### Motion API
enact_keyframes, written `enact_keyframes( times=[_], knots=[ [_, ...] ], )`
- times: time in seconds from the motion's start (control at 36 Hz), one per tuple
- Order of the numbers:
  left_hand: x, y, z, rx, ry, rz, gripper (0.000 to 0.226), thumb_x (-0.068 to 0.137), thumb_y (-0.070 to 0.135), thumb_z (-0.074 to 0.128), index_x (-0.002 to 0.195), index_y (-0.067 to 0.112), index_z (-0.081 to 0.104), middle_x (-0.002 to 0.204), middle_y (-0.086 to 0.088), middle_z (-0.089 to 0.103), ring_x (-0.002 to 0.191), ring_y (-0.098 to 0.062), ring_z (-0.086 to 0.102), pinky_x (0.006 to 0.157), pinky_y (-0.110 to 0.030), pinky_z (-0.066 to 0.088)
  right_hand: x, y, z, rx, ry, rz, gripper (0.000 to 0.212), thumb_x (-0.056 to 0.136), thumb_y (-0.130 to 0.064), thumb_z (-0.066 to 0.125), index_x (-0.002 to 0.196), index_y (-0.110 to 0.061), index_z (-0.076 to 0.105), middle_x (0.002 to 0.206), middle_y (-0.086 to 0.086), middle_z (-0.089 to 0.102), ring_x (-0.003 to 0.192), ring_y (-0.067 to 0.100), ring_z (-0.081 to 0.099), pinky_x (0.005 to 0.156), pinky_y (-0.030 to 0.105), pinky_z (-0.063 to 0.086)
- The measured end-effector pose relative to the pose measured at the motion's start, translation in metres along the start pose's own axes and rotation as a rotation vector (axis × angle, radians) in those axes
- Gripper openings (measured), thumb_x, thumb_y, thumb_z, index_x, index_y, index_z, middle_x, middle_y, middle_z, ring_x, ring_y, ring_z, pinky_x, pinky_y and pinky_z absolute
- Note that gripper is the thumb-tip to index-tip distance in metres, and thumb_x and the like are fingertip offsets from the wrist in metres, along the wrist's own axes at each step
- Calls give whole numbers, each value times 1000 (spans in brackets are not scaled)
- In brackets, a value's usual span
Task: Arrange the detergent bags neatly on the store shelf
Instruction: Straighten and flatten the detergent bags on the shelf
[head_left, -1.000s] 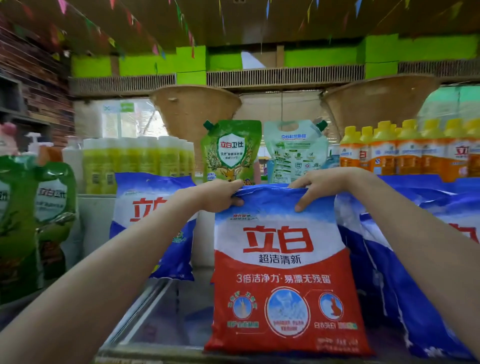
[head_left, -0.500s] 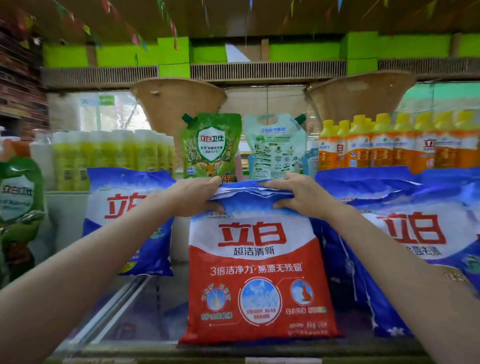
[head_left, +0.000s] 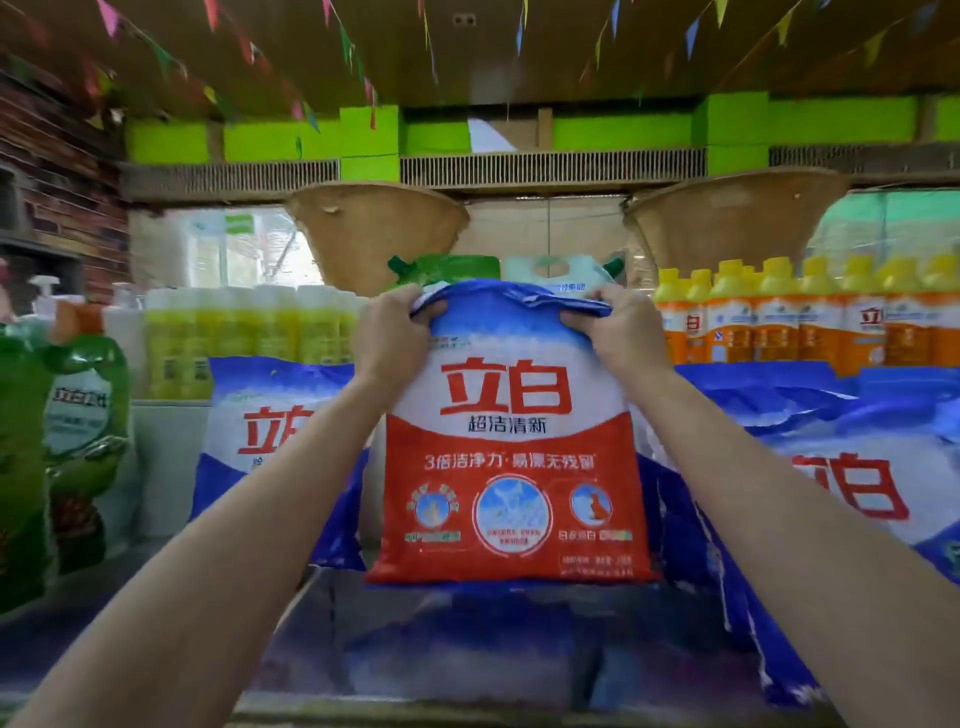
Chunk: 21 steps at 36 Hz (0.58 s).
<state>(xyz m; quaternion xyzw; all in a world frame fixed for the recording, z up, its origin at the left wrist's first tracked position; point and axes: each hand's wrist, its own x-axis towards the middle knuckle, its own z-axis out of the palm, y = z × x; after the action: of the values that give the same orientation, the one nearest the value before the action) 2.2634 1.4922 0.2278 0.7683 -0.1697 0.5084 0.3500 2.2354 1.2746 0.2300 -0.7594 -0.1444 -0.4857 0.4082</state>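
A red, white and blue detergent bag (head_left: 511, 467) hangs upright in the middle, its bottom edge lifted off the glossy shelf (head_left: 415, 649). My left hand (head_left: 392, 338) grips its top left corner and my right hand (head_left: 621, 332) grips its top right corner, fingers curled over the crumpled blue top edge. A blue and white detergent bag (head_left: 260, 431) leans upright behind on the left. Several blue bags (head_left: 831, 467) lean stacked on the right.
Green refill pouches (head_left: 62, 447) stand at the far left. Pale yellow bottles (head_left: 249, 338) and orange bottles (head_left: 805, 322) line a raised ledge behind. Two pouches (head_left: 566, 270) peek over the held bag. Woven baskets (head_left: 374, 234) hang above.
The red bag has been lifted off the shelf and raised. Both hands went from resting on its top edge to gripping its top corners.
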Motion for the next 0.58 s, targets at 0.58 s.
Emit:
enact_keyframes(
  times=[0.58],
  knots=[
    [-51,-46,13,8,-111,-175,25,92,27,57,75,9,58,79,-13,62,77,-31,54,62,-33,38,-52,34,40,111,-145,200,10,80,-10,70,81,-15,61,80,4,61,78,20,56,70,34,44]
  ],
)
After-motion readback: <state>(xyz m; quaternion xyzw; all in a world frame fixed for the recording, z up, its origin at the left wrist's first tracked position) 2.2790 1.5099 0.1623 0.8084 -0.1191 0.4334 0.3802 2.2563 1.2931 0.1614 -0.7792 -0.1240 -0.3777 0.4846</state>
